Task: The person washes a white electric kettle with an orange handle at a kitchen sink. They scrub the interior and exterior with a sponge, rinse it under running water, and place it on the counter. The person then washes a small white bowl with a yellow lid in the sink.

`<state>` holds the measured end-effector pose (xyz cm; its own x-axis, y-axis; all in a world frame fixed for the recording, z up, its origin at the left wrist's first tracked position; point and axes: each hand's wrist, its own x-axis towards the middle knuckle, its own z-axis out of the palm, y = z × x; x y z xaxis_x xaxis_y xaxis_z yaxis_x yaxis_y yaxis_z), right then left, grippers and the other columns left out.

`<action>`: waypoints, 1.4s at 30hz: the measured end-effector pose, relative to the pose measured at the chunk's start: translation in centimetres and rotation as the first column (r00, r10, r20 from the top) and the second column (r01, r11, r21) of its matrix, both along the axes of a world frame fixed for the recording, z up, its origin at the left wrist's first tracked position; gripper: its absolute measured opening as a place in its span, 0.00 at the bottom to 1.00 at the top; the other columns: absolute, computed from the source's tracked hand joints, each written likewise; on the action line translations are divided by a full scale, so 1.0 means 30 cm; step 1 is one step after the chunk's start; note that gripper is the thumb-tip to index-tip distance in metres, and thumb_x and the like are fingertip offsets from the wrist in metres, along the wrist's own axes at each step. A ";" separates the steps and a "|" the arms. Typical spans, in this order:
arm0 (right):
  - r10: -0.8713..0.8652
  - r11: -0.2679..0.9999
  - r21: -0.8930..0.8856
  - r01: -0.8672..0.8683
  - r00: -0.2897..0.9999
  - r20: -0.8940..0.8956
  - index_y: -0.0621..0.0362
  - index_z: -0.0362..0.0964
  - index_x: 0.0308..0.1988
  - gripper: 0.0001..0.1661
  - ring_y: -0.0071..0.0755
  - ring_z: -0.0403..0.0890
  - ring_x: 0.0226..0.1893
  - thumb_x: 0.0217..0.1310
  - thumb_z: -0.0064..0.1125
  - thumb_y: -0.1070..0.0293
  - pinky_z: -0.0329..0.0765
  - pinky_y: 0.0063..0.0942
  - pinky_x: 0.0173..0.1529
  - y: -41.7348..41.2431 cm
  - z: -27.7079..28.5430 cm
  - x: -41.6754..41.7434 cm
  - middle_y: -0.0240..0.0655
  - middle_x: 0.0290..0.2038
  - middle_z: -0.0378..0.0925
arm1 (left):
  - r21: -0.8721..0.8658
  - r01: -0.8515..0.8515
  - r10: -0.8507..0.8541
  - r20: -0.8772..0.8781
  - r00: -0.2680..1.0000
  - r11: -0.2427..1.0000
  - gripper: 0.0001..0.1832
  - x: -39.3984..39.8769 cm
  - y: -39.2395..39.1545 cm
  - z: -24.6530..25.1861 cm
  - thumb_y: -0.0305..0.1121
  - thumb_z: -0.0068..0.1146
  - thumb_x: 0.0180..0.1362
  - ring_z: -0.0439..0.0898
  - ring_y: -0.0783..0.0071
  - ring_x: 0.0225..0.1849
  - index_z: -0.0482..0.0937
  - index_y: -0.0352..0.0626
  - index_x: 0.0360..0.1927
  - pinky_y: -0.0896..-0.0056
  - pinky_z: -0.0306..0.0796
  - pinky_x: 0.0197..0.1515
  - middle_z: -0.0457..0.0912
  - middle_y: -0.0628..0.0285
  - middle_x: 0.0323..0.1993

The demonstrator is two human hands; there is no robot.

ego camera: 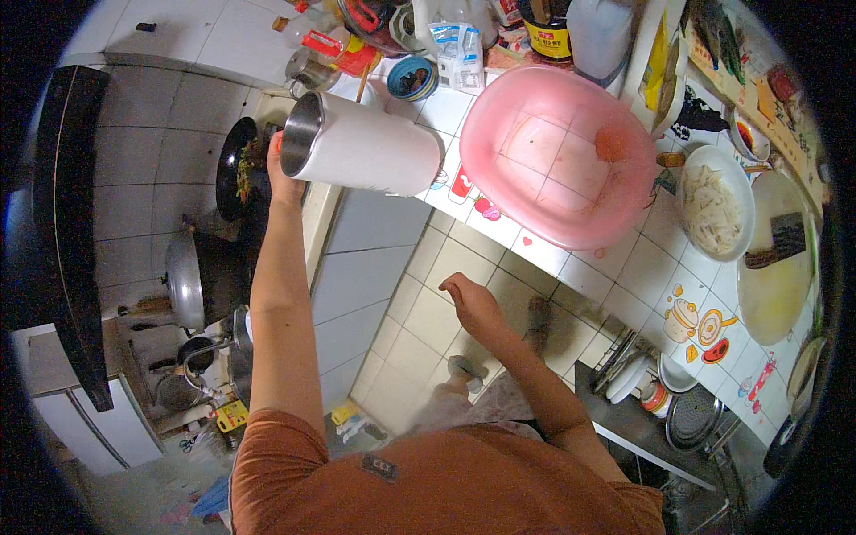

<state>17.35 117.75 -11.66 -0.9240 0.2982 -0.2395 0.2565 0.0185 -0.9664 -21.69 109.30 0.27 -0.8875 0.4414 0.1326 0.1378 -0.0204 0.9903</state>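
Observation:
My left hand (283, 175) reaches forward and is shut on a white jug with a steel inside (374, 147), probably a kettle; its handle is hidden. The jug lies tilted in the air, its open mouth towards the stove side on the left. Beyond that mouth is a black wok (235, 170) with green and reddish food in it. My right hand (473, 304) hangs low above the floor with curled fingers and nothing visible in it. A pink translucent plastic basin (555, 157) rests on the white tiled counter (618, 267), right of the jug.
Behind the basin stand a blue bowl (411, 78), a plastic packet (457, 57) and several bottles. A white bowl of pale strips (712, 204) and a cutting board (769, 301) with a cleaver blade (779, 241) lie right. A lidded pan (190, 281) is at left.

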 end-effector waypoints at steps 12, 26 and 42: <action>0.065 0.998 0.015 -0.068 0.988 0.140 0.55 0.70 0.43 0.17 0.53 0.78 0.40 0.70 0.37 0.58 0.72 0.42 0.45 -0.025 0.020 0.059 0.46 0.38 0.78 | 0.117 -0.092 0.081 0.092 0.992 0.989 0.05 -0.014 0.001 -0.038 0.23 0.51 0.56 0.77 0.77 0.30 0.72 0.42 0.37 0.77 0.73 0.33 0.77 0.67 0.30; -0.016 0.961 0.275 0.010 1.000 0.022 0.57 0.73 0.41 0.15 0.48 0.78 0.40 0.67 0.42 0.61 0.73 0.36 0.45 -0.065 -0.099 0.345 0.42 0.37 0.78 | 0.049 -0.500 0.486 -0.336 0.807 0.864 0.15 0.242 0.221 -0.083 0.13 0.46 0.47 0.76 0.68 0.39 0.75 0.37 0.38 0.70 0.69 0.45 0.78 0.58 0.35; 0.241 0.965 0.098 -0.245 0.969 0.049 0.62 0.72 0.38 0.15 0.22 0.67 0.17 0.69 0.42 0.63 0.69 0.26 0.23 -0.462 -0.138 0.257 0.32 0.20 0.70 | -0.080 -0.137 0.050 -0.661 0.749 0.987 0.08 0.851 -0.623 0.071 0.23 0.54 0.50 0.61 0.56 0.63 0.71 0.43 0.34 0.57 0.53 0.65 0.71 0.58 0.55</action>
<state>25.05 103.89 -15.81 -0.9631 0.0902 -0.2538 0.2665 0.1829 -0.9463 3.84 90.61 2.39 -0.6389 0.4110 0.6503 0.7483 0.1359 0.6493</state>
